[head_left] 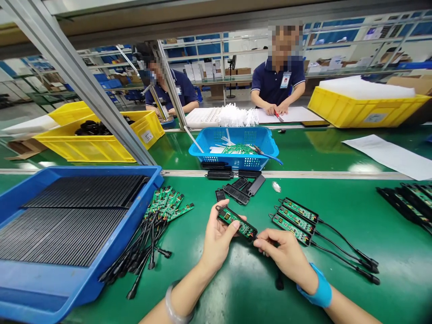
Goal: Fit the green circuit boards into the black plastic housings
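Observation:
My left hand (219, 238) is closed around a black plastic case with a green circuit board (238, 223) in it, thumb pressed on the board. At the case's near right end, my right hand (281, 249) pinches the black cable where it leaves the case. The cable's plug (279, 282) hangs below that hand. Three cased boards (295, 220) with cables lie to the right. Left of my hands, a pile of bare circuit boards (168, 202) has its black cables (145, 247) trailing toward me. Several black case parts (241, 189) lie beyond my left hand.
A blue tray (43, 299) of black cases fills the left side. Beyond the seam stand a blue basket (232, 132) and yellow bins (94, 150). More cased boards (405, 202) lie far right. A metal post (101, 90) rises at left. Two people sit across the bench.

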The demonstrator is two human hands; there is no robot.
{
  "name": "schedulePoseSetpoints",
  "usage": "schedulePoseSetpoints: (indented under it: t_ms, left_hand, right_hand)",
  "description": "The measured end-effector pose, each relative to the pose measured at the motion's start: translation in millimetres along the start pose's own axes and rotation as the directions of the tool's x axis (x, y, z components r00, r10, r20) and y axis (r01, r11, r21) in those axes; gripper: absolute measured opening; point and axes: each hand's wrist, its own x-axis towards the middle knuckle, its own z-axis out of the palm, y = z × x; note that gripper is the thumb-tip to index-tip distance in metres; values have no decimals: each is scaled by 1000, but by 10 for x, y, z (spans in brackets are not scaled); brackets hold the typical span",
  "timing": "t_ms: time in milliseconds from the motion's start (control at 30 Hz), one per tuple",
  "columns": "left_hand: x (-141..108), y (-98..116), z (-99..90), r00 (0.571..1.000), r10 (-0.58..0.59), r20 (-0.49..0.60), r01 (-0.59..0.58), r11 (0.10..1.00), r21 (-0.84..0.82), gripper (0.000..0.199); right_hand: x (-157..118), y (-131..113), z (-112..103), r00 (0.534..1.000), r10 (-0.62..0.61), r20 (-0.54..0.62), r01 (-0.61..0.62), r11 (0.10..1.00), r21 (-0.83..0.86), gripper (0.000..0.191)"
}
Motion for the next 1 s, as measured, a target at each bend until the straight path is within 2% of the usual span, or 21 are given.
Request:
schedulePoseSetpoints:
  t_ms: [133, 367, 533, 600, 667, 767, 867, 933, 1000]
  left_hand:
    - [8, 3, -12, 999, 39, -6, -39, 999, -7, 57]
    - [-24, 38, 12, 996, 75, 47, -78, 995, 63, 53]
    - [-36, 59, 29, 997, 28, 68, -33, 997, 74, 56]
    - [-14, 74, 16, 998, -33, 46, 31, 998, 47, 59]
    - [12, 80, -3, 986, -162, 40, 160, 987, 30, 62]
    - [25, 48, -12, 926, -365, 98, 358, 930, 85, 63]
    - [-3, -32, 13, 858, -455, 238, 426, 889, 166, 67]
    - [-30, -89, 30, 820, -478, 316, 434, 878, 203, 70]
    - [-48, -129, 35, 803, -488, 341, 431, 872, 233, 72]
  right_hand:
    - [27, -6, -25, 994, 69, 83, -76, 994, 74, 34]
    - [51, -20, -23, 986, -6, 168, -6, 998, 70, 33]
    - [25, 0, 12, 993, -27, 116, 33, 998, -48, 26]
    - [9, -15, 11, 987, -19, 160, 25, 999, -32, 25]
    - [-4, -39, -4, 979, -49, 198, 57, 998, -36, 21]
    - [-15, -54, -40, 971, -219, 91, 232, 958, -171, 13]
    - [-12, -20, -64, 884, -467, 35, 447, 820, -357, 17]
    - [-5, 11, -68, 810, -580, 81, 544, 695, -470, 19]
    - [1, 31, -68, 757, -641, 127, 589, 585, -558, 18]
